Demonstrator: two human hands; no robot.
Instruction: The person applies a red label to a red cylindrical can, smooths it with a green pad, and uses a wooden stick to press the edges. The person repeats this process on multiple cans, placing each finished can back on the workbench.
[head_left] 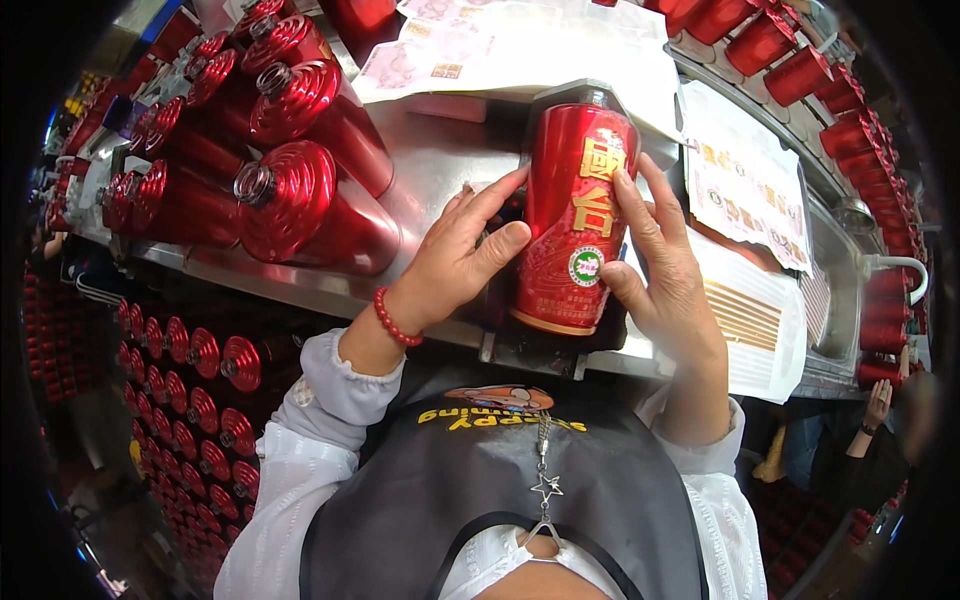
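A glossy red bottle [560,240] with raised gold characters and a round green-and-white emblem lies tilted on a dark support at the front of the metal bench, its neck pointing away from me. My left hand [455,248] is at its left side, fingertips touching the edge and thumb stretched toward it. On the other side, my right hand [665,260] has its fingers spread, with the index finger at the gold characters [600,185] and the thumb near the emblem. Both hands look open, resting against the bottle rather than wrapped round it. The support is mostly hidden beneath it.
Several red bottles [325,215] stand on the metal bench [450,150] at left. Printed sheets [520,50] lie behind; a label sheet [745,180] and gold-striped sheets [745,330] lie right. Bottles [765,45] line the far right; more rows [205,410] fill the lower left. Another person's hand [878,403] shows at right.
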